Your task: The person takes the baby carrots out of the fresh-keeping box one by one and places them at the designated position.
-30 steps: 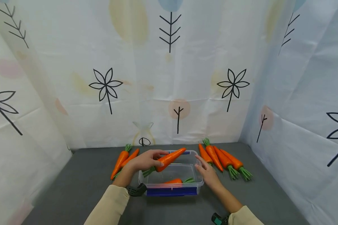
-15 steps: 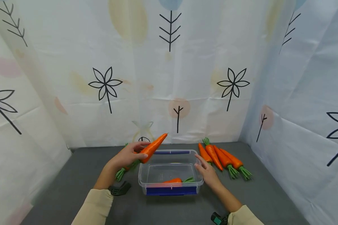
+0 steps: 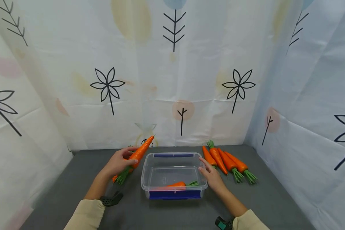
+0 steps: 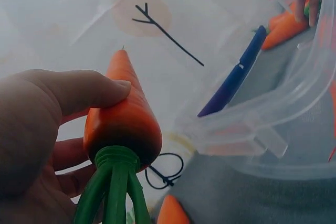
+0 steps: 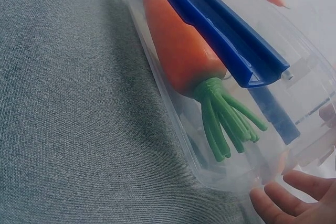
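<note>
My left hand [image 3: 118, 163] pinches a carrot [image 3: 142, 150] just left of the box, its tip up to the right and green stalks hanging at the lower left. In the left wrist view the thumb lies across the top of this carrot [image 4: 126, 124], with the other fingers beneath. A clear plastic box [image 3: 175, 195] with blue latches stands in the middle; another carrot [image 3: 176, 184] lies inside along its near wall. My right hand [image 3: 214, 181] rests against the box's right side, its fingers extended. More orange shows behind my left hand, mostly hidden.
Right of the box, several carrots [image 3: 230, 163] lie side by side on the grey tabletop [image 3: 172, 215]. A white patterned cloth [image 3: 161, 80] closes in the back and both sides.
The carrot in my left hand has moved left, from above the box to above the carrots on the left, and tilts more upright. My right hand and the box have stayed put.
</note>
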`<action>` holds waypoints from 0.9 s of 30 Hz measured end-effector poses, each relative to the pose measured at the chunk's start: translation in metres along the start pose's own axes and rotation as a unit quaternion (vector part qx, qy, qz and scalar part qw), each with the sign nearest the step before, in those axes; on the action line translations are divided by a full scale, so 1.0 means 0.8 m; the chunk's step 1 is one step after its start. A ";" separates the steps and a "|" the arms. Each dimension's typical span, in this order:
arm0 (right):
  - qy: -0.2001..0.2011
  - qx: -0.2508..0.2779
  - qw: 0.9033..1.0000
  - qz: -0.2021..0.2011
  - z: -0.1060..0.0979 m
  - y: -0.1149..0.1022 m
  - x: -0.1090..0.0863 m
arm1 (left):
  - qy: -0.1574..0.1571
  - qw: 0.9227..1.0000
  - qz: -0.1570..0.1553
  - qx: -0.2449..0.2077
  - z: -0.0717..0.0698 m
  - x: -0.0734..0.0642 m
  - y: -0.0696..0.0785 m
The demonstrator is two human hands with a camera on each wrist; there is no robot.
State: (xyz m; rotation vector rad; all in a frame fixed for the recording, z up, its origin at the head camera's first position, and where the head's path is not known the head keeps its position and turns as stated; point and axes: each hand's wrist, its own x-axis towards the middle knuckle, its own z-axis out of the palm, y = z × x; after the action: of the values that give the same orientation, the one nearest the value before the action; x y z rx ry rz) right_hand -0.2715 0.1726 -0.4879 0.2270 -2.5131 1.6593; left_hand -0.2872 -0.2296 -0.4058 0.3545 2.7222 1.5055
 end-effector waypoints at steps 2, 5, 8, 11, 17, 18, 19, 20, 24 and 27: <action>0.002 -0.002 1.000 0.001 0.000 -0.001 0.001 | 0.006 1.000 0.001 0.003 -0.005 0.000 -0.006; 0.005 0.003 1.000 0.001 0.000 -0.001 0.002 | 0.014 1.000 -0.001 0.013 -0.015 -0.001 -0.015; 0.004 0.009 1.000 0.001 0.001 0.001 0.003 | 0.018 0.999 -0.002 0.035 -0.024 -0.005 -0.028; 0.003 0.008 1.000 0.000 0.001 0.002 0.003 | 0.022 0.998 -0.007 0.054 -0.033 -0.012 -0.042; 0.010 0.005 1.000 -0.001 0.001 0.003 0.003 | 0.044 0.997 -0.025 0.061 -0.045 -0.022 -0.064; 0.010 0.005 1.000 -0.002 0.001 0.003 0.003 | 0.047 0.997 -0.028 0.062 -0.046 -0.023 -0.066; 0.010 0.007 1.000 -0.002 0.001 0.003 0.003 | 0.051 0.996 -0.031 0.066 -0.047 -0.024 -0.069; 0.009 0.008 1.000 -0.001 0.001 0.003 0.003 | 0.056 0.995 -0.036 0.068 -0.048 -0.025 -0.071; 0.007 0.011 1.000 0.001 0.002 0.001 0.002 | 0.073 0.993 -0.051 0.076 -0.050 -0.029 -0.081; 0.008 0.012 1.000 0.002 0.002 0.001 0.001 | 0.090 0.991 -0.063 0.081 -0.051 -0.032 -0.090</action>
State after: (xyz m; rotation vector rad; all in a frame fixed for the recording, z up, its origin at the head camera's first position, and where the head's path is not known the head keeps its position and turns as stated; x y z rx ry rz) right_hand -0.2728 0.1712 -0.4889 0.2108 -2.4833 1.6872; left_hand -0.2812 -0.3059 -0.4469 0.0479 2.9500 1.3498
